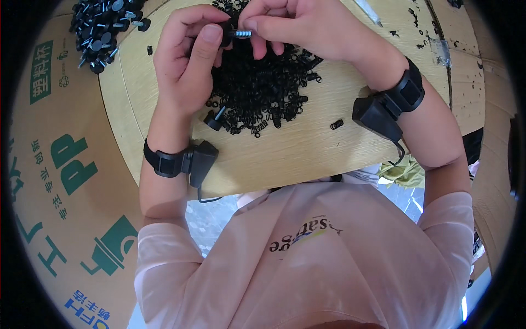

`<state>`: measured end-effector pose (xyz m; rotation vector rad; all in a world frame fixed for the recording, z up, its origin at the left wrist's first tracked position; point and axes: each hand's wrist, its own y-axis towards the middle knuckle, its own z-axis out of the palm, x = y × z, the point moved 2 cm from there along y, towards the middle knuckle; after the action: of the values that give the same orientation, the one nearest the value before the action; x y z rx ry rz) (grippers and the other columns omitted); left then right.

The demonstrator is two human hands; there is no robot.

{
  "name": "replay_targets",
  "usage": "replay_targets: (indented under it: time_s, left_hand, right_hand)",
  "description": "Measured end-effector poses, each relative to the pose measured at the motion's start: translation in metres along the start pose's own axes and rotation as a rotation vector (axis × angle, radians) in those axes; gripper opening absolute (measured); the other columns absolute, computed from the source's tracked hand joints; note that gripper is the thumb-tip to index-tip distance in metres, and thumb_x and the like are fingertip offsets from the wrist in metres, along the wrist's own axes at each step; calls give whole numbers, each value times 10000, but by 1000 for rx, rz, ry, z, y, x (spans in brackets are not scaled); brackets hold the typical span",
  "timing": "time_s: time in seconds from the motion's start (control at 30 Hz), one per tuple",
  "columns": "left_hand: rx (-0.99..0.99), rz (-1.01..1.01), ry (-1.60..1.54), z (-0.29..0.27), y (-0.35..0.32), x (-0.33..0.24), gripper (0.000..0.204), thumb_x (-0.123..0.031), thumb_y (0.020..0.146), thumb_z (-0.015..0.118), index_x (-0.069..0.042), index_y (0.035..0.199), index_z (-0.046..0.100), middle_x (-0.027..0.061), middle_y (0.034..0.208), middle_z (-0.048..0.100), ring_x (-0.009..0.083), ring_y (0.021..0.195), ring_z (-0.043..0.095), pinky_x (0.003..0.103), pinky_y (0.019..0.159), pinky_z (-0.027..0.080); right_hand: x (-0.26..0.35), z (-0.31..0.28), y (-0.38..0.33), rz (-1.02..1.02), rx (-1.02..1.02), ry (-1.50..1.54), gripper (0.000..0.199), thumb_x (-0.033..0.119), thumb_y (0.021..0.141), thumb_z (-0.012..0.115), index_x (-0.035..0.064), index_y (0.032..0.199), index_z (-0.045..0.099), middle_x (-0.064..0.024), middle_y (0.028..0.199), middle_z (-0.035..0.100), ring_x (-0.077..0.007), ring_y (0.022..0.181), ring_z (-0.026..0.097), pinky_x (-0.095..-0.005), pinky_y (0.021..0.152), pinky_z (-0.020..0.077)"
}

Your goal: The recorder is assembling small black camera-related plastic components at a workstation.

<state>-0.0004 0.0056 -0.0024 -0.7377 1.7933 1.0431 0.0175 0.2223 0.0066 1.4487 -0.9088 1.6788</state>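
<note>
My left hand (186, 63) pinches a black-headed screw (241, 34) between thumb and fingers, its silver threaded shank pointing right. Close to the tip of that shank is my right hand (309, 27), thumb and forefinger pressed together; whatever they hold is hidden. Beneath both hands spreads a pile of small black coil springs (263, 90). Beside the pile's left edge, below my left hand, lies another black-headed screw (212, 120) with its shank tilted up. One loose spring (337, 124) sits apart on the right.
A heap of black-headed screws (104, 35) lies at the far left. Printed cardboard (66, 109) borders the pale wooden tabletop (263, 159). Toward the far right are a pointed, pale tool (368, 12), clear tape (440, 52) and black scraps. Black devices with cables are strapped to both wrists.
</note>
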Motion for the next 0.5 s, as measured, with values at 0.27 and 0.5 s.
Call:
replay_targets:
  time_s: [0.27, 0.5]
  left_hand:
    - [-204, -81, -15, -12, 9, 11, 171, -170, 1062, 570, -28, 1156, 581, 40, 875, 639, 88, 709, 563, 217, 609, 442]
    - [-152, -48, 50, -1, 4, 1, 173, -107, 1026, 626, -23, 1173, 589, 23, 877, 661, 57, 705, 563, 200, 614, 448]
  right_hand:
    - [0, 3, -3, -96, -68, 2, 116, 51, 983, 616, -18, 1009, 706, -39, 806, 711, -72, 716, 660, -209, 645, 501]
    - [-6, 1, -3, -242, -117, -61, 88, 12, 950, 665, 22, 1036, 649, -8, 883, 684, -33, 757, 596, -180, 652, 449]
